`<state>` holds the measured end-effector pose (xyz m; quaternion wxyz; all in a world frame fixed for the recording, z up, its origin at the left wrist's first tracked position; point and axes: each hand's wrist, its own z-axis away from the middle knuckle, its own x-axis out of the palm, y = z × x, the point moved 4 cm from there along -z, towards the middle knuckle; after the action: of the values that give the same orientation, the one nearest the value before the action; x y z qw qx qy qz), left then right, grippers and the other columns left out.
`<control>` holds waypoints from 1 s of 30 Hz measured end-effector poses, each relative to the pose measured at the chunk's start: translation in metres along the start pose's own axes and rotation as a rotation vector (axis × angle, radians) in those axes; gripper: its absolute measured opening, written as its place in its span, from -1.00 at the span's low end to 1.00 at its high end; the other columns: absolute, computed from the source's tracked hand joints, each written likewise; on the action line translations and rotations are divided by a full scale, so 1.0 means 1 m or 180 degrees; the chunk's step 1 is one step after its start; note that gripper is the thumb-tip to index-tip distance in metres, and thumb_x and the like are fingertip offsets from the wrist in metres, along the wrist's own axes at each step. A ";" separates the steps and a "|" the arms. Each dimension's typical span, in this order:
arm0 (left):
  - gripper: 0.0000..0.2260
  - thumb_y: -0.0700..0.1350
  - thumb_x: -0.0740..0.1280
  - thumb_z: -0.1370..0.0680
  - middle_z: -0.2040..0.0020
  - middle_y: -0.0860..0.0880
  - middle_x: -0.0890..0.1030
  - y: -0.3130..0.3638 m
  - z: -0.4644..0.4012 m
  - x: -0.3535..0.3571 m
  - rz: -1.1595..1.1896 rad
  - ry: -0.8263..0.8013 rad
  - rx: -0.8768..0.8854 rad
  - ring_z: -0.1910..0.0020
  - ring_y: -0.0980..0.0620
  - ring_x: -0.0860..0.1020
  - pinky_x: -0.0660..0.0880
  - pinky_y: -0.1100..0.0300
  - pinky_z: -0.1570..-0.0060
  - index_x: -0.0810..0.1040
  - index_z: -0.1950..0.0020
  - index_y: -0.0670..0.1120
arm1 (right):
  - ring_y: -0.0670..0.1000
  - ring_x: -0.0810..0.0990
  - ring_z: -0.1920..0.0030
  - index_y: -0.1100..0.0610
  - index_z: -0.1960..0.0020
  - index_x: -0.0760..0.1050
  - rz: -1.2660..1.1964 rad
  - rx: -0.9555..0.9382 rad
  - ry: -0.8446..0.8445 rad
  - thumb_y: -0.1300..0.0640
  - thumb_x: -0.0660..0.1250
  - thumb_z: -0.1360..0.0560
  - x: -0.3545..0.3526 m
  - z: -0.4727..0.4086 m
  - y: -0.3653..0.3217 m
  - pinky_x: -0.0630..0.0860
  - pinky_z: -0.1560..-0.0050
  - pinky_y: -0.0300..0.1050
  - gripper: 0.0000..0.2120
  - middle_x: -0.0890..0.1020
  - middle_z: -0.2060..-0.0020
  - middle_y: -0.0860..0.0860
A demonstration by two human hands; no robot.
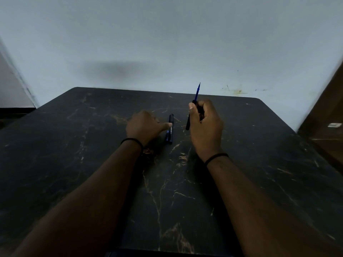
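Observation:
My right hand (205, 127) grips a thin pen part with a blue refill (196, 93) pointing up and a black stem below, held above the dark marble table (92, 145). A black and blue pen barrel (170, 129) lies on the table between my hands. My left hand (146, 127) rests on the table just left of the barrel, its thumb stretched toward the barrel and touching or nearly touching it. The left fingers are hidden behind the back of the hand.
A plain pale wall stands right behind the table's far edge. A brown wooden door or panel (326, 127) is at the right. Both wrists wear black bands.

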<state>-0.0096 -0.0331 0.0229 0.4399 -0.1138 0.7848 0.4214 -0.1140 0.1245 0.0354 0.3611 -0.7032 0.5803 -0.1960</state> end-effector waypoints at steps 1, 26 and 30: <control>-0.56 0.23 0.46 -0.42 0.46 -0.03 0.40 0.000 -0.001 0.000 -0.0023 -0.0070 0.0014 0.46 0.03 0.35 0.29 0.18 0.38 0.43 0.42 -0.05 | -0.03 0.58 0.22 0.09 -0.02 0.52 -0.0001 -0.0004 -0.0002 0.03 0.30 -0.63 0.000 0.000 0.000 0.60 0.18 0.06 -0.87 0.61 0.20 -0.03; -0.65 0.15 0.46 -0.36 0.35 0.03 0.51 0.017 0.003 -0.009 -0.1139 -0.0381 0.0181 0.28 -0.03 0.53 0.41 0.18 0.25 0.49 0.37 -0.08 | -0.07 0.57 0.24 0.09 -0.01 0.52 -0.0002 -0.0003 -0.0063 0.02 0.29 -0.62 0.003 0.000 0.004 0.60 0.19 0.03 -0.86 0.59 0.23 -0.07; -0.65 0.15 0.45 -0.40 0.33 0.04 0.44 0.018 0.002 -0.010 -0.1313 -0.0407 0.0160 0.31 0.03 0.45 0.37 0.14 0.23 0.41 0.34 -0.05 | -0.08 0.55 0.25 0.10 -0.01 0.53 0.0040 0.0026 -0.0112 0.01 0.29 -0.63 0.003 0.001 0.003 0.60 0.19 0.02 -0.84 0.59 0.23 -0.06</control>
<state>-0.0120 -0.0223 0.0399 0.5685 -0.2340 0.7256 0.3092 -0.1150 0.1217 0.0323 0.3753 -0.7014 0.5775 -0.1837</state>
